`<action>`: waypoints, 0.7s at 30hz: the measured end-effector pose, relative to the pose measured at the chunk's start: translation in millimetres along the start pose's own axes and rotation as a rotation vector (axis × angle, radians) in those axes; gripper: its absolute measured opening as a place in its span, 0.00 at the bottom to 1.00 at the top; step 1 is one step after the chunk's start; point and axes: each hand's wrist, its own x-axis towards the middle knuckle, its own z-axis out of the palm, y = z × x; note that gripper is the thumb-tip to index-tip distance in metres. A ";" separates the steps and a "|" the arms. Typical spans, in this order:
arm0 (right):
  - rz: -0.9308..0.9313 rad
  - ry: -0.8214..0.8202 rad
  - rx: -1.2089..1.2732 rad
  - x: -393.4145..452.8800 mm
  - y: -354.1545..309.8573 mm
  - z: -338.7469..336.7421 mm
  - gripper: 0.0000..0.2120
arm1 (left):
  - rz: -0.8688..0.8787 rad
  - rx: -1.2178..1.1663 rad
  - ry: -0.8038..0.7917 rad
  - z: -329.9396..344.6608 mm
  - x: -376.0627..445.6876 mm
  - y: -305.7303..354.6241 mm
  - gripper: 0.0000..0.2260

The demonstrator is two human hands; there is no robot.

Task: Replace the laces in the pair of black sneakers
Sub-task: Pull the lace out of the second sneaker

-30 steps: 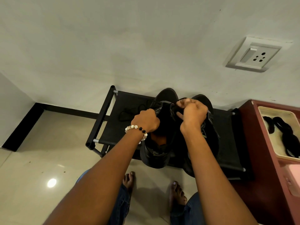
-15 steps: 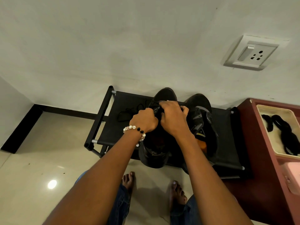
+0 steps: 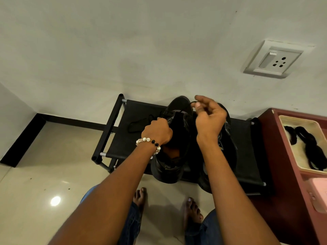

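Note:
Two black sneakers stand on a low black rack (image 3: 123,144), toes toward the wall. The left sneaker (image 3: 169,167) has its opening facing me; the right sneaker (image 3: 228,152) is mostly hidden behind my right forearm. My left hand (image 3: 157,131), with a bead bracelet on the wrist, grips the left sneaker's upper edge near the tongue. My right hand (image 3: 208,115) is raised above the toes and pinches a black lace (image 3: 192,103) between thumb and fingers; the lace runs down into the left sneaker. A loose black lace (image 3: 139,123) lies on the rack to the left.
A dark red cabinet (image 3: 283,174) stands at the right with a cream tray (image 3: 299,167) holding black items. A wall socket (image 3: 272,61) is above. Glossy floor tiles (image 3: 44,183) spread to the left. My bare feet (image 3: 192,209) stand in front of the rack.
My right hand has lifted off the left sneaker and risen up and to the right, drawing the black lace with it. My left hand has stayed on the sneaker.

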 end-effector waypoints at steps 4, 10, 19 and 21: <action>0.236 0.009 0.462 8.5 -6.0 -6.8 0.17 | 0.001 -0.003 -0.018 -0.6 -0.2 0.6 0.07; -0.068 -0.314 -0.529 3.8 15.2 -0.6 0.07 | -0.005 0.008 -0.026 -1.8 -1.0 1.7 0.06; -0.221 -0.420 -0.759 -2.7 18.5 1.8 0.06 | 0.001 -0.005 -0.016 0.0 -1.0 1.6 0.05; -0.001 -0.328 -0.384 -0.5 13.2 1.5 0.06 | -0.002 -0.006 -0.011 -0.1 -0.8 1.8 0.05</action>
